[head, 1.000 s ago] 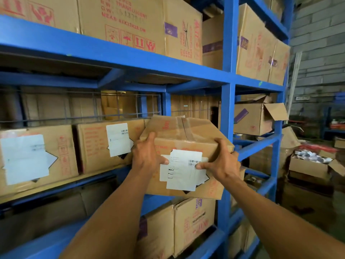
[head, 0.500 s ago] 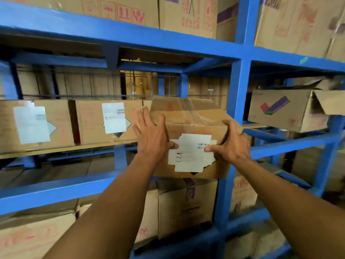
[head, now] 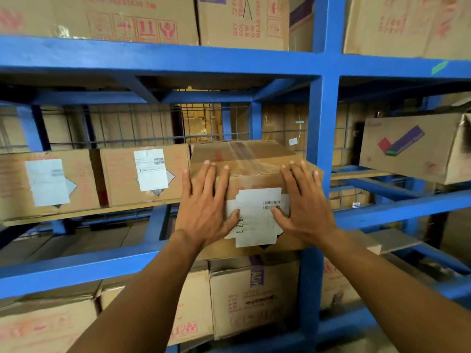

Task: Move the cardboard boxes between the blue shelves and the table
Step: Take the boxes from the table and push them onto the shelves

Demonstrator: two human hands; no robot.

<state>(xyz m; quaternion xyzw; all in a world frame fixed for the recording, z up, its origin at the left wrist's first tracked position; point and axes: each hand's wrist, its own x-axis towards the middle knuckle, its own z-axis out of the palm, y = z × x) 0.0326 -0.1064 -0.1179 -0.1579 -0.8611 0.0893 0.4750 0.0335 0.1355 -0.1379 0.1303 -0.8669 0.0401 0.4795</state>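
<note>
Hands have gone from gripping the box's (head: 244,159) sides to flat open palms, left (head: 206,207), right (head: 305,207), on its front beside the blue upright (head: 321,149); likely shelving it.

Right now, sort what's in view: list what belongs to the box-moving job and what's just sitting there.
In the job:
- taped box
- left hand
- right hand
- blue shelf

Just there:
- labelled boxes
- open box
- lower boxes

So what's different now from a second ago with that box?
The box has gone further onto the shelf, beside its neighbours. Both hands let go of its sides: the left hand and right hand now press flat against its front, fingers spread. The labelled boxes to the left stayed put.
</note>
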